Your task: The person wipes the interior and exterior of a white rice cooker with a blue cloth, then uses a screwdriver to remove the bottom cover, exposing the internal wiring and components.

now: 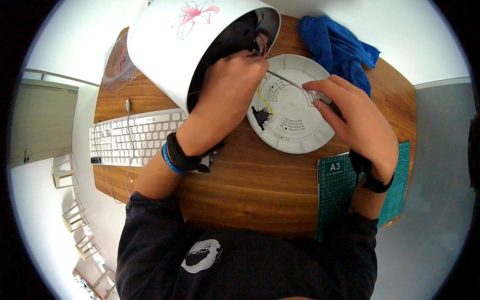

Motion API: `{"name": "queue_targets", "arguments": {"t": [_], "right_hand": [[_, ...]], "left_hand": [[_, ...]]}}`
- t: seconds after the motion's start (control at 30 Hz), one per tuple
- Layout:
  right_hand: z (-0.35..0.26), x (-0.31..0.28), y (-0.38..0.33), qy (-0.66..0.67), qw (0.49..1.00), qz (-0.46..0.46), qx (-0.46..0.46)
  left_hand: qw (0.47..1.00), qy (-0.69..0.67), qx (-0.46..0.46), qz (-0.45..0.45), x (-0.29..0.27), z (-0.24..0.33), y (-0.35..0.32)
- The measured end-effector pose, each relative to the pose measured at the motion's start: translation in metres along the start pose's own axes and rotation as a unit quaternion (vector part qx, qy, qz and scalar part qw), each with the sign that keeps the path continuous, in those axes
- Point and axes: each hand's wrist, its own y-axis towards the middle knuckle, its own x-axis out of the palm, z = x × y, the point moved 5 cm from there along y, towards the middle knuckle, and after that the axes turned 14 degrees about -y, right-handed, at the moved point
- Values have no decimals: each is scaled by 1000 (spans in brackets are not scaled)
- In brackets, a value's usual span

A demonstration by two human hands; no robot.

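A white appliance housing (165, 60) with a pink flower print lies tipped on its side, its open end toward me. Red and blue wires (263, 45) show inside the dark opening. My left hand (227, 92) is at that opening, fingers pinched near the wires; what they hold is hidden. My right hand (357, 110) grips the handle of a screwdriver (286, 79), whose thin metal shaft points left toward my left fingertips. Beneath the shaft lies a round white vented base cover (295, 144), with a black socket piece (260, 118) and a yellow-green wire (261, 93) on it.
A white keyboard (137, 137) with a grey cable is at the left of the wooden table (240, 200). A clear plastic bag (117, 67) lies behind it. A blue cloth (337, 47) sits at the far right, and a green cutting mat (332, 195) at the near right.
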Motion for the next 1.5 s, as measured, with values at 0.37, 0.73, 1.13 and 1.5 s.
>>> {"name": "queue_targets", "arguments": {"t": [0.37,0.73,1.13,1.5], "right_hand": [[-10,5,3,8,998,-66,17],[-2,6,-1,7,1000,-17,-15],[0,11,3,5,1000,-18,-22],[4,13,0,-10,999,-36,-3]], "left_hand": [[1000,-6,-6,0,0,-1,0],[1000,6,-11,7,-1,1,0],[1000,8,-8,0,0,0,1],[1000,-2,13,20,1,-3,-4]]}}
